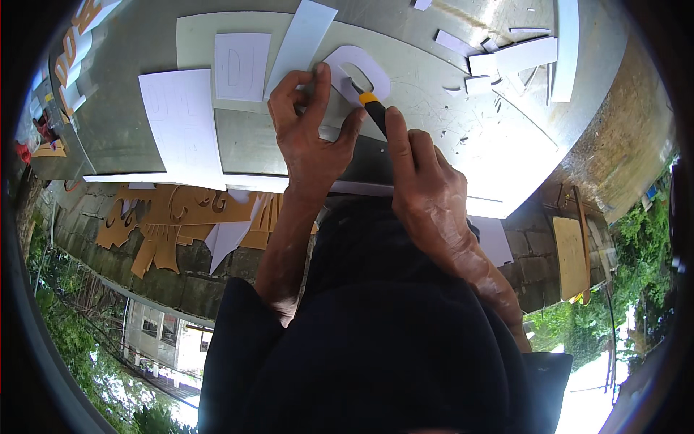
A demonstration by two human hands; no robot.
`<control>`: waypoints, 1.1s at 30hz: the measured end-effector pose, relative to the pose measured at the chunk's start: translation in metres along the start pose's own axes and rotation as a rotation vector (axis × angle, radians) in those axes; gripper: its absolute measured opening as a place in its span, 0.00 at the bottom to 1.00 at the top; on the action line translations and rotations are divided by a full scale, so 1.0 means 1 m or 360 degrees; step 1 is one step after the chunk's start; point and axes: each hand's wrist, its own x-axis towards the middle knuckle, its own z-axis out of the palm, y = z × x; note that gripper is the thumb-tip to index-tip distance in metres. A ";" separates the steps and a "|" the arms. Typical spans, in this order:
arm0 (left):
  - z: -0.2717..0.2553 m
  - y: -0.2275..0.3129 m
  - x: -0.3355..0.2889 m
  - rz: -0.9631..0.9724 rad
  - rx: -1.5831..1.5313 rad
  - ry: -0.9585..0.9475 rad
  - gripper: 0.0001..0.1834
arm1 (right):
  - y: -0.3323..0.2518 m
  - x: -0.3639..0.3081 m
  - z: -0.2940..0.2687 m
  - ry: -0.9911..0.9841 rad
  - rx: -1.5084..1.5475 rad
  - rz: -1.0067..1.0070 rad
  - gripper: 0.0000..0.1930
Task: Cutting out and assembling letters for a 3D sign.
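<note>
My right hand (430, 188) grips a yellow-and-black utility knife (374, 110), its index finger stretched along the handle. The blade points into the opening of a rounded, ring-like white board cut-out (379, 76). At the left edge of this cut-out, my left hand (314, 141) holds it down with the index fingertip and thumb spread apart and the other fingers curled. Under the cut-out lies a pale, knife-scored board (434, 83). A bluish-white strip (302, 40) runs up from beside my left fingers.
White pieces with pencilled outlines, one small (242, 66) and one larger (181, 126), lie to the left. White offcuts (517, 58) and dark crumbs are scattered at the right on the metal table (108, 119). Brown cut sheets (184, 213) lie below its near edge.
</note>
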 end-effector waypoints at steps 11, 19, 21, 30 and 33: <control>-0.001 0.002 0.001 0.0007 0.0013 -0.0046 0.43 | -0.001 0.001 -0.008 -0.0077 -0.0002 0.0024 0.37; -0.001 0.002 0.002 0.0004 0.0001 -0.0058 0.42 | -0.003 0.006 -0.017 -0.0118 -0.0052 0.0032 0.35; -0.001 0.003 0.000 -0.0043 -0.0013 -0.0060 0.42 | -0.002 0.008 -0.020 -0.0118 -0.0053 0.0025 0.35; 0.003 0.004 -0.001 -0.0071 -0.0065 0.0003 0.42 | 0.016 0.015 -0.034 -0.0334 0.0649 0.0519 0.28; 0.001 0.003 0.003 0.0004 0.0014 0.0020 0.42 | 0.028 0.030 -0.044 -0.0340 0.0803 0.0547 0.23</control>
